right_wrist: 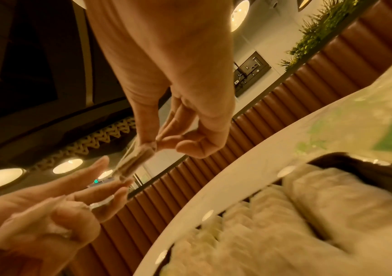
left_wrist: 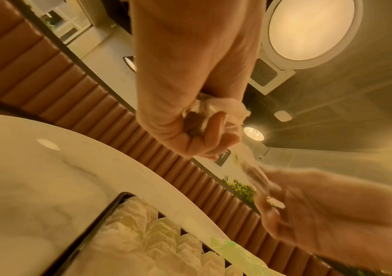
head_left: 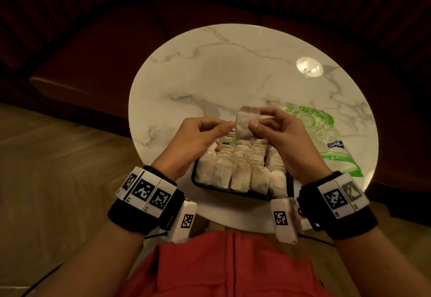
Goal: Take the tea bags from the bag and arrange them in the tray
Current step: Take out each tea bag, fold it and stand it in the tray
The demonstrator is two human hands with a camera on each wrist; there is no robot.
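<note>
Round white marble tabletop [head_left: 210, 75], grey-veined, with a lamp reflection toward its far right. Black tray [head_left: 245, 193] set at the near edge of the tabletop, packed with rows of pale tea bags [head_left: 240, 168] standing upright side by side; the tray's dark rim is also seen in the left wrist view [left_wrist: 95, 218]. Clear plastic bag [head_left: 326, 138] with green print and a green zip strip, laid flat and crumpled toward the right edge of the tabletop, just beside the tray. One small stack of tea bags, here the held tea bags [head_left: 247, 123], is raised above the far end of the tray and gripped at its right side between thumb and fingertips of the right hand [head_left: 286, 142]; the pinch is confirmed in the right wrist view [right_wrist: 143, 155]. Left hand [head_left: 198, 140] is positioned at the left side of the same stack, fingers curled; a crumpled tea bag [left_wrist: 204, 115] is seen clenched in its palm in the left wrist view. Whether the left fingertips touch the raised stack cannot be told. Black wristbands with printed square markers are worn on both wrists. Red garment is visible below the near edge of the tabletop.
</note>
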